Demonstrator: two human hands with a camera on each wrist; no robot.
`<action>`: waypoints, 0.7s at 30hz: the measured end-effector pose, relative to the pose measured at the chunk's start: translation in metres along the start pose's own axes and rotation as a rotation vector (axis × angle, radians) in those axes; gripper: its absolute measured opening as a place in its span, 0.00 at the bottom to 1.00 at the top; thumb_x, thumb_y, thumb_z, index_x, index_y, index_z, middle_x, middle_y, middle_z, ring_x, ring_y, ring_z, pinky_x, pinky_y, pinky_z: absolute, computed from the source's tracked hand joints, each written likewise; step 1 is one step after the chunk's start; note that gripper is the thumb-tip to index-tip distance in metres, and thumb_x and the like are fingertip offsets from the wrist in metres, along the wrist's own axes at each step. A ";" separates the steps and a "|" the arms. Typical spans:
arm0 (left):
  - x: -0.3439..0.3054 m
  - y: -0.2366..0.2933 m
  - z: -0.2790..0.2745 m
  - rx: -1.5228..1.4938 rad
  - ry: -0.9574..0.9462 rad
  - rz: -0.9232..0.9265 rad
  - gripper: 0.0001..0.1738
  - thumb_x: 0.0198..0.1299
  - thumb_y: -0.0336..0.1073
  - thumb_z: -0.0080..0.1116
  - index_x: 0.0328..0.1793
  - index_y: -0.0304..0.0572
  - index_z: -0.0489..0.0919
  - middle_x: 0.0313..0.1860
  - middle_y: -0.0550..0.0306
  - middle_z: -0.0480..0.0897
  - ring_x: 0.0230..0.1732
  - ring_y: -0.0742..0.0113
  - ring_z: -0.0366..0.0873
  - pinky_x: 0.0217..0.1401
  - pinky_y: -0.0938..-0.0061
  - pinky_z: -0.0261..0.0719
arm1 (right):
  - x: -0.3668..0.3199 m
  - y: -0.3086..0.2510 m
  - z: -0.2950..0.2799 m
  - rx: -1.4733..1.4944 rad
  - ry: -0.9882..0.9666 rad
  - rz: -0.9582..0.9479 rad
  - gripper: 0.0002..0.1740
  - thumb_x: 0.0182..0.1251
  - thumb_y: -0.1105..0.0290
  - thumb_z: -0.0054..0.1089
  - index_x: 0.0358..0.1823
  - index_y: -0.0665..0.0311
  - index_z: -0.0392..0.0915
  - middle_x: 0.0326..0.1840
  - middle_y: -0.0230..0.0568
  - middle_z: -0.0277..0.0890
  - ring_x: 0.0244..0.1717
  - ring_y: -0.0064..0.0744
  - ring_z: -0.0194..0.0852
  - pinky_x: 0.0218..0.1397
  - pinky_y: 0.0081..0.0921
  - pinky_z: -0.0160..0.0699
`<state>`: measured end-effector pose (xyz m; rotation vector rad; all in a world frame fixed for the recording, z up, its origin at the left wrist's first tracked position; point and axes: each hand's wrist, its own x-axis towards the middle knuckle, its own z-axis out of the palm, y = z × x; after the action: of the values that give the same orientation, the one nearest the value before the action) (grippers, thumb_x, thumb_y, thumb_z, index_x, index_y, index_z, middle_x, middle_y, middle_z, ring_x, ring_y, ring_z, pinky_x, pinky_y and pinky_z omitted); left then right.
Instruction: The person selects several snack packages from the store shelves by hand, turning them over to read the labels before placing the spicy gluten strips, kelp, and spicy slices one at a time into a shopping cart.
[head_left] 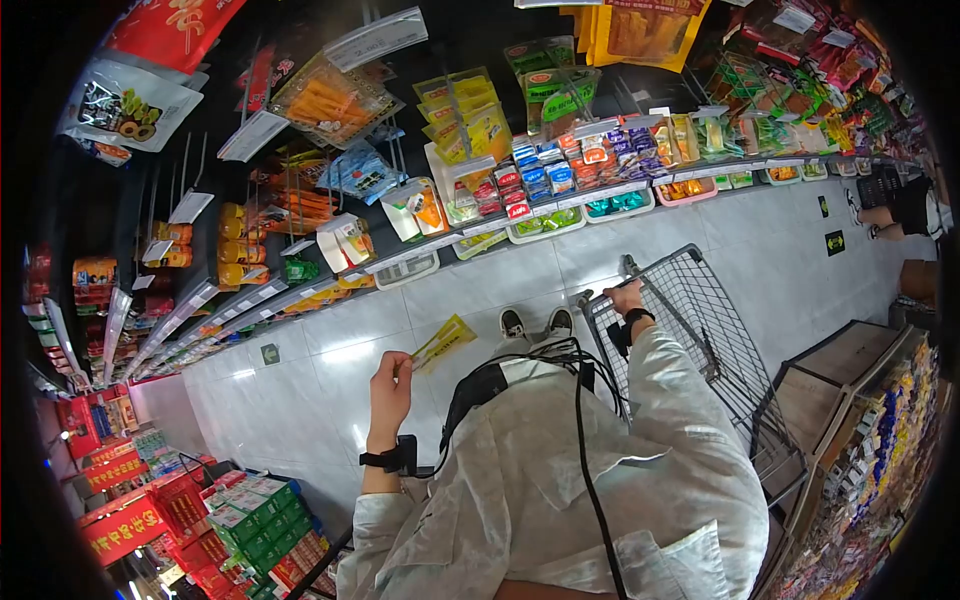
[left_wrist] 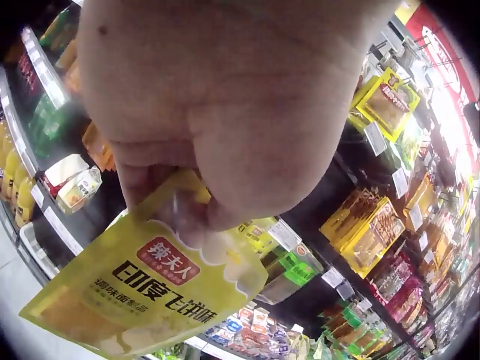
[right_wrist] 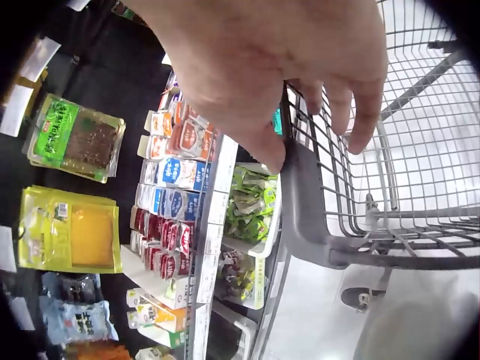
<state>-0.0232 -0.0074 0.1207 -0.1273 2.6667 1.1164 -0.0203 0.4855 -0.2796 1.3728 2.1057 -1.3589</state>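
My left hand (head_left: 390, 395) pinches a flat yellow snack packet (head_left: 447, 342) by its edge, out over the floor on the left. The left wrist view shows the packet's printed front (left_wrist: 142, 292), with thumb and fingers closed on its top corner. My right hand (head_left: 625, 297) grips the near rim of a grey wire shopping cart (right_wrist: 304, 202). Its thumb lies on one side of the rim, and the fingers reach over to the inner side of the mesh.
Ahead runs a long shelf with boxed small snacks (head_left: 560, 175) and hanging packets (head_left: 465, 110). Grey floor tiles (head_left: 520, 275) lie between me and it. Stacked green cartons (head_left: 265, 520) stand behind on the left. A snack display (head_left: 870, 480) is at the right, and another person (head_left: 905, 210) is far right.
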 end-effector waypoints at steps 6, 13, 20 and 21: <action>0.012 -0.011 -0.003 -0.027 -0.060 0.061 0.07 0.75 0.33 0.55 0.50 0.35 0.78 0.40 0.51 0.86 0.44 0.65 0.85 0.52 0.71 0.81 | -0.042 -0.036 -0.002 -0.232 -0.035 -0.051 0.64 0.37 0.58 0.90 0.67 0.85 0.54 0.64 0.63 0.74 0.68 0.51 0.74 0.72 0.33 0.74; 0.023 -0.026 -0.029 0.002 -0.051 0.104 0.07 0.75 0.32 0.55 0.51 0.35 0.78 0.41 0.48 0.87 0.46 0.59 0.86 0.54 0.68 0.81 | -0.001 0.011 0.029 -0.552 -0.131 -0.262 0.51 0.48 0.54 0.80 0.62 0.86 0.64 0.61 0.63 0.76 0.64 0.53 0.77 0.67 0.33 0.77; 0.022 -0.055 -0.054 0.010 -0.063 0.034 0.07 0.74 0.32 0.55 0.51 0.35 0.78 0.42 0.44 0.87 0.45 0.53 0.87 0.52 0.65 0.82 | -0.091 -0.040 0.011 -0.332 -0.102 -0.192 0.59 0.41 0.68 0.84 0.73 0.76 0.55 0.68 0.62 0.73 0.69 0.58 0.72 0.77 0.33 0.69; 0.027 -0.055 -0.055 0.013 -0.066 0.028 0.07 0.74 0.32 0.55 0.51 0.35 0.78 0.42 0.44 0.87 0.45 0.53 0.87 0.51 0.65 0.82 | -0.097 -0.046 0.010 -0.410 -0.124 -0.221 0.59 0.41 0.68 0.85 0.73 0.76 0.55 0.68 0.62 0.73 0.70 0.58 0.72 0.76 0.33 0.70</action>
<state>-0.0504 -0.0849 0.1128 -0.0501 2.6247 1.0918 -0.0113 0.4181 -0.1957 0.8932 2.3349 -0.9743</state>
